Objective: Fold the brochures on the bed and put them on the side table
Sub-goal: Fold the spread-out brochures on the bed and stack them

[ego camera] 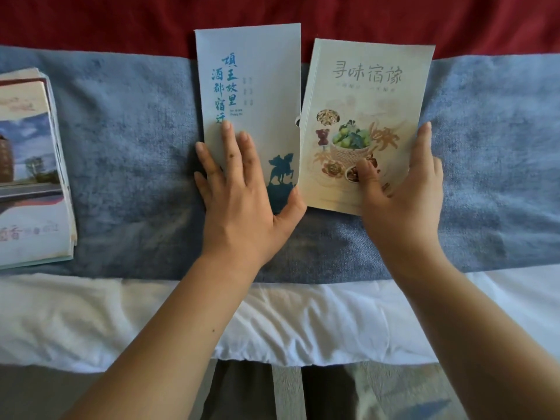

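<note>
A pale blue brochure panel [260,86] with blue lettering and a dark horse figure lies flat on the blue bed runner [130,147]. My left hand [242,192] presses on its lower part with straight, spread fingers. To its right a cream panel [369,95] printed with a fruit basket tilts slightly up along its left edge. My right hand [400,195] holds this panel at its lower right, thumb on the printed face and fingers along its right edge. I cannot tell whether the two panels are one brochure or two.
A stack of several brochures [30,171] lies on the runner at the far left. White bedding [151,313] runs along the near edge of the bed, and a red cover [91,19] lies beyond the runner. The side table is out of view.
</note>
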Action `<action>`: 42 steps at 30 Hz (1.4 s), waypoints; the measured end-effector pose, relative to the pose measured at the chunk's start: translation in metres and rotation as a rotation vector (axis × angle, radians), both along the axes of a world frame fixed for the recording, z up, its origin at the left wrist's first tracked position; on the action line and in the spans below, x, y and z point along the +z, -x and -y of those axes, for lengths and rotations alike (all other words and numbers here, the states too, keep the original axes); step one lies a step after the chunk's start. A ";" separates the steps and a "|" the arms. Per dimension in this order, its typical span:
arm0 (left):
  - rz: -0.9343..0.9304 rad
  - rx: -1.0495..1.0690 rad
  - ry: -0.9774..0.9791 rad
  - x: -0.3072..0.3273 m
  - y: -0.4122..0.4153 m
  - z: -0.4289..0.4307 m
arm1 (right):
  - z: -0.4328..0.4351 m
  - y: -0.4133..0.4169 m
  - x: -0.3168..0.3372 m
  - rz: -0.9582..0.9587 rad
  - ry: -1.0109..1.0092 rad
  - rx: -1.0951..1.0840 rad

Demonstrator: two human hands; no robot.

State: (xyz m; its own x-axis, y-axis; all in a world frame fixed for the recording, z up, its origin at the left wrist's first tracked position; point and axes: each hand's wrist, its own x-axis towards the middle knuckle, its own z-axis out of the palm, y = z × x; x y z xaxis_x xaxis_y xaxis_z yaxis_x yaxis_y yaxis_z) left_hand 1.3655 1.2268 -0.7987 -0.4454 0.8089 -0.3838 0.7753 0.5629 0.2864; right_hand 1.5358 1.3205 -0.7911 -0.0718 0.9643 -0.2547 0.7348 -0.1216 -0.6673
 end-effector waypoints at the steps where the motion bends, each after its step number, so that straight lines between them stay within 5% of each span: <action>1: -0.015 0.002 -0.009 -0.001 -0.001 0.000 | 0.000 0.001 -0.001 -0.011 -0.004 0.001; 14: -0.029 0.051 -0.138 -0.012 -0.006 0.010 | 0.010 -0.006 -0.007 -0.282 0.018 0.028; 24: -0.055 0.024 -0.133 -0.010 0.002 0.014 | -0.013 0.014 0.009 0.142 0.139 0.205; 32: -0.014 -0.023 -0.261 -0.010 0.027 0.025 | -0.006 0.019 0.002 0.447 -0.169 0.492; 42: 0.083 0.052 -0.274 -0.007 0.024 0.020 | -0.011 0.036 0.012 0.442 0.067 0.403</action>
